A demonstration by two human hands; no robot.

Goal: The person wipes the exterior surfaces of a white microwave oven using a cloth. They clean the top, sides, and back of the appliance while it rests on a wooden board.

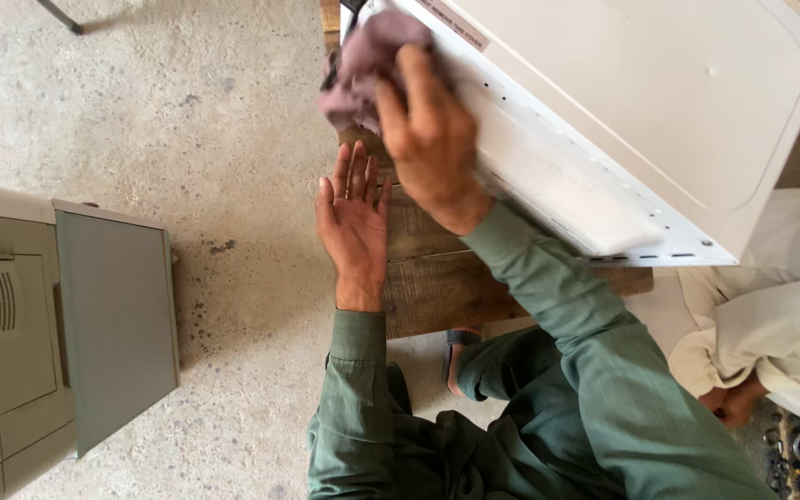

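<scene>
Nearest the wooden desk's [437, 287] front edge, the left hand [354, 218] lies flat, palm up, fingers spread and straight, its grip apart and holding nothing. Farther along the desk, the right hand [432, 139] has its grip clamped on a mauve rag [363, 65], pressing it to the edge of a white casing [659, 102] that rests tilted on the desk. Right of the desk sits another person in a pale sleeve [780, 347]; left of it, on the concrete floor [215, 139], stands a grey cabinet [67, 324].
</scene>
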